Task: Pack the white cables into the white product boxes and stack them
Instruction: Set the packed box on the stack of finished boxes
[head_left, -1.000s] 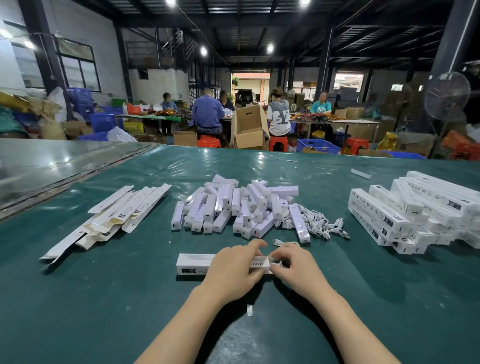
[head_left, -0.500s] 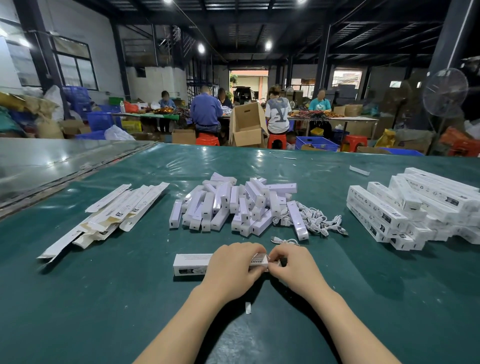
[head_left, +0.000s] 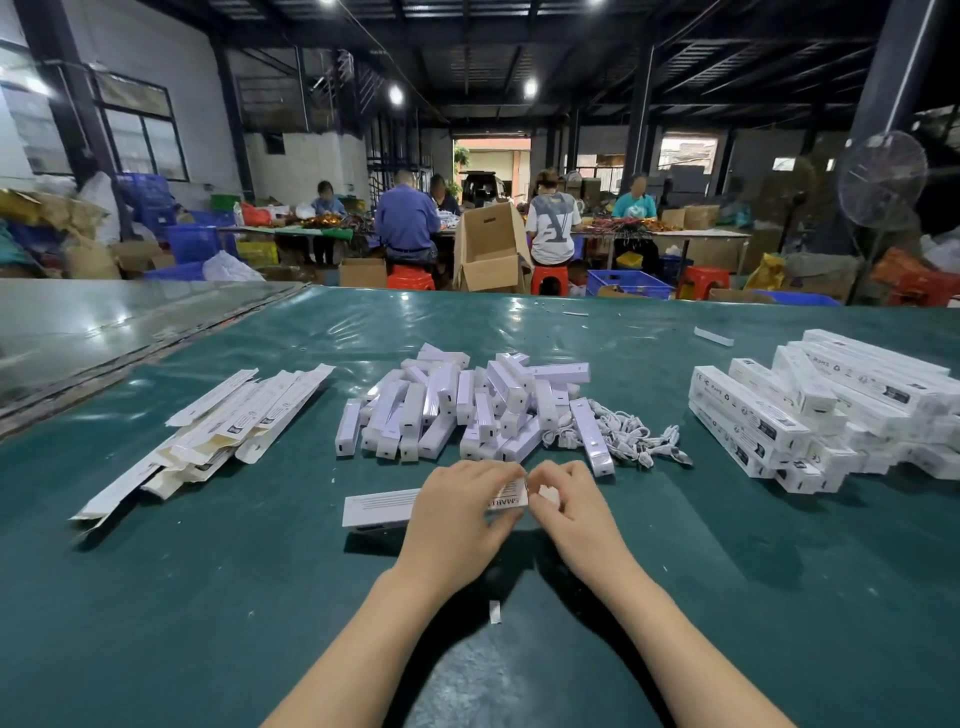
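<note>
White product box blanks (head_left: 208, 431), flat and fanned, lie well left of the hands. One assembled white product box (head_left: 382, 506) runs crosswise, its right part grasped by the curled left hand (head_left: 457, 519). Just beside it, the right hand (head_left: 571, 519) pinches a small white piece (head_left: 546, 493) at the box's right end. Beyond the hands lie white units (head_left: 467, 405), then white cables (head_left: 634, 436). Far right, packed boxes (head_left: 831, 410) are stacked on the green table (head_left: 156, 623).
</note>
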